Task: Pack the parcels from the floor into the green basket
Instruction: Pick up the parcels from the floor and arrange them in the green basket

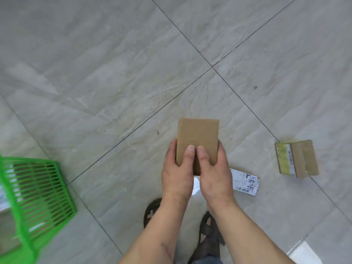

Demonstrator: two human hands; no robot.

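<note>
Partway through, by the look of it. Left hand [178, 173] and right hand [214, 174] both clasped around a plain cardboard box [197, 138], thumbs pressed side by side on its top face, fingers wrapped under the near end. Held level in front of the body, forearms reaching forward, well above the floor [114, 73]. Just right of the hands, a labelled parcel [245, 182] lying flat; farther right, a taped box [297, 159], both yet to be collected. At the left edge, the green basket [42, 189], something pale already inside, though too blurred to name.
</note>
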